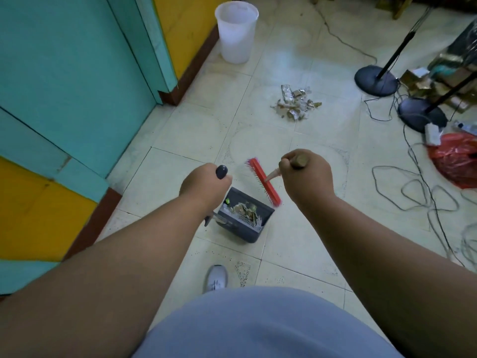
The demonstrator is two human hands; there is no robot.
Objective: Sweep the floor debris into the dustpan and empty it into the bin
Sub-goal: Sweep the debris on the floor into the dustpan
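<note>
My left hand (204, 184) grips the dark top of the long dustpan handle. Below it the grey dustpan (246, 233) holds scraps of paper and cardboard. My right hand (307, 174) is closed around the wooden broom handle, whose red broom head (263, 180) hangs just beyond the dustpan's far edge. A pile of paper and cardboard debris (295, 104) lies on the tiled floor farther ahead. The white plastic bin (236, 37) stands by the wall at the top, apart from both hands.
Teal and yellow walls run along the left. Two black stand bases (375, 80) (420, 115), loose cables (413, 187), a red plastic bag (456, 158) and boxes crowd the right side. My shoe (216, 277) is on the floor below the dustpan.
</note>
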